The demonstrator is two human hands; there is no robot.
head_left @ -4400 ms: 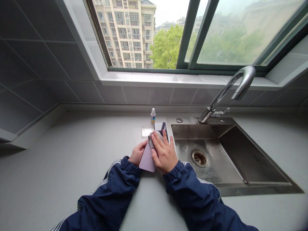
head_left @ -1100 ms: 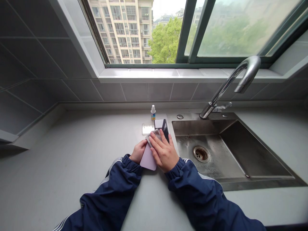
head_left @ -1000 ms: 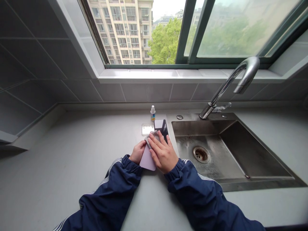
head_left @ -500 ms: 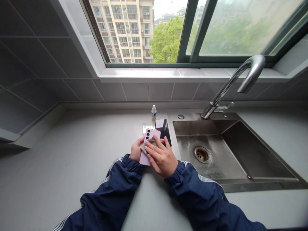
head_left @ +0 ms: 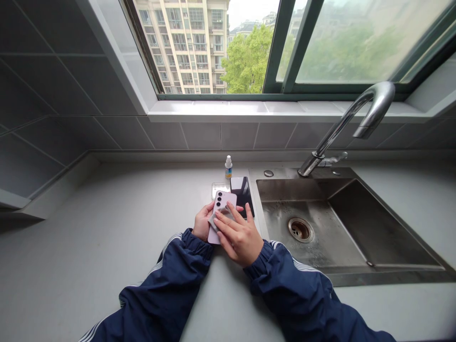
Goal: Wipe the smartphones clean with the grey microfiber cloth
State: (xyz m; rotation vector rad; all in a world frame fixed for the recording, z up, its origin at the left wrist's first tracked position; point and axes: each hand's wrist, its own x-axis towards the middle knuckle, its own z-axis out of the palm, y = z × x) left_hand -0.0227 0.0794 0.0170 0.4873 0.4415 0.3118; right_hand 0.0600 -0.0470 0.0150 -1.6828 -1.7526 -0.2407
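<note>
A pale lilac phone (head_left: 223,199) lies back-up, its camera lenses showing at the far end, just above the grey counter (head_left: 107,237). My left hand (head_left: 202,222) grips its left edge. My right hand (head_left: 238,232) lies over the phone's near half, fingers pressing a small grey cloth (head_left: 213,219) against the back. Both sleeves are dark blue with white stripes.
A second phone (head_left: 242,194) with a dark glossy screen lies just beyond, by the sink edge. A clear phone case (head_left: 218,188) and a small dropper bottle (head_left: 228,167) stand behind. The steel sink (head_left: 342,228) and curved tap (head_left: 352,118) are on the right. Window above.
The phone's camera end, covered by the cloth a second ago, now shows. My right hand and the cloth have slid toward me along the phone. My left hand keeps its grip.
</note>
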